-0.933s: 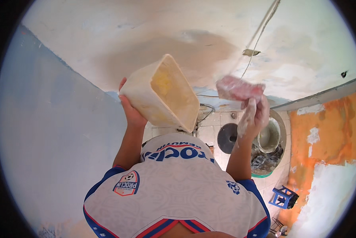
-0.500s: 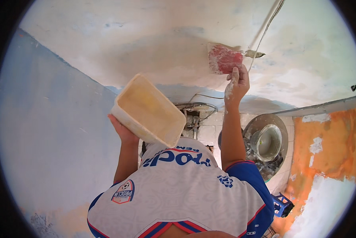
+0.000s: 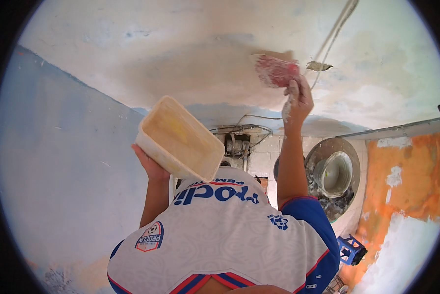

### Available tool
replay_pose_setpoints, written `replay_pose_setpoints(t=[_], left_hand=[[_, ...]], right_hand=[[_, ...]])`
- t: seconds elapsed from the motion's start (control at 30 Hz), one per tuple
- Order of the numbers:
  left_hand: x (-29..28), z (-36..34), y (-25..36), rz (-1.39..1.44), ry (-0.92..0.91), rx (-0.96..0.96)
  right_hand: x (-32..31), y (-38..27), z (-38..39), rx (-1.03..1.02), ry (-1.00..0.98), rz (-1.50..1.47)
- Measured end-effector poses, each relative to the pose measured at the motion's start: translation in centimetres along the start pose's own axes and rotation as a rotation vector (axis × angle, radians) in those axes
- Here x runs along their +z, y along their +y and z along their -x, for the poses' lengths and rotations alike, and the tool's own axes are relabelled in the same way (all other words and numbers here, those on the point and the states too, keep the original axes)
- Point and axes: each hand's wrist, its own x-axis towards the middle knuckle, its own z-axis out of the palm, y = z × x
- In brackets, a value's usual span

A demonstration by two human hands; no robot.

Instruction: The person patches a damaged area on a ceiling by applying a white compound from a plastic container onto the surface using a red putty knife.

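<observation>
My left hand grips a cream plastic tub from its left side. The rectangular tub is tilted, its inside smeared with pale residue. Raised at the upper right, my right hand pinches a red putty spreader between thumb and fingers. White filler streaks the spreader's blade, and white marks dot my fingers and wrist. Blade and hand are slightly blurred. The spreader lies against or close to the patchy pale plaster surface; whether it touches, I cannot tell. Just right of it is a small hole.
A loose cable hangs beside the spreader. Pipes and wires show in a wall recess. Below right, a bucket stands on a round surface, near a blue plastic stool. A blue-grey wall rises at left, an orange patched wall at right.
My right hand has shifted slightly right and the spreader has tilted, its left side a little higher. The tub has moved a little left. The cable looks shifted right.
</observation>
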Motion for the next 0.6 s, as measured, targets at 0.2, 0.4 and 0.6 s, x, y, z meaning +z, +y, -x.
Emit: replay_pose_setpoints(t=[0.2,0.4,0.6], left_hand=[[0.7,0.1,0.1,-0.007,0.102,-0.071],[0.9,0.5,-0.4,0.028,0.037,-0.082],[0.5,1.1,-1.4,0.039,0.068,-0.058]], right_hand=[[-1.3,-1.5,-1.6,-0.079,0.042,0.048],[0.0,-0.7,-1.1,-0.135,-0.043,0.310],[-0.8,-3.0,-0.9,-0.151,-0.082,0.250]])
